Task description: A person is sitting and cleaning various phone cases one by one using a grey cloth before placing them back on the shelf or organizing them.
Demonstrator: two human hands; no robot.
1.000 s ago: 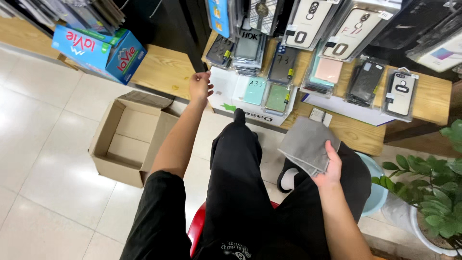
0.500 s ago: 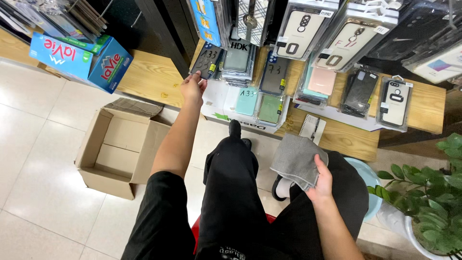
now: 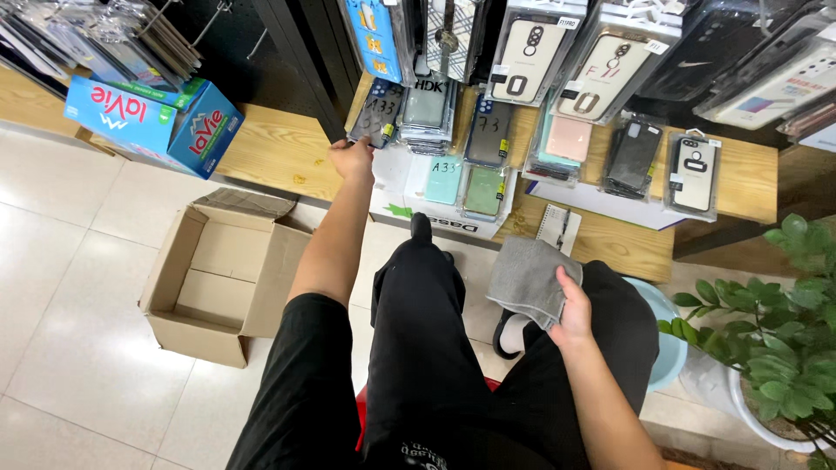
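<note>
While the person sits on a red stool [image 3: 359, 409], the cardboard box [image 3: 218, 287] on the tiled floor stands with flaps open; nothing visible inside it. On the wooden shelf [image 3: 270, 157] lies a blue carton [image 3: 157, 117], shut; contents not seen. A white box [image 3: 401, 187] below the display carries packaged phone cases leaning on it.

Left hand [image 3: 353, 158]: arm stretched forward, fingers closed around the lower edge of a dark packaged phone case [image 3: 376, 113] at the bottom of the hanging row. The case is still up against the display, beside a stack of similar packs.

Right hand [image 3: 575, 305]: rests over the right thigh, thumb and fingers pinched on a grey cloth [image 3: 529, 277], which drapes flat over the lap.

A potted green plant [image 3: 775, 322] stands at far right.

Versus half a second earlier: left hand remains at the same case, right hand keeps the cloth; the view has tilted slightly, showing more of the hanging cases.
</note>
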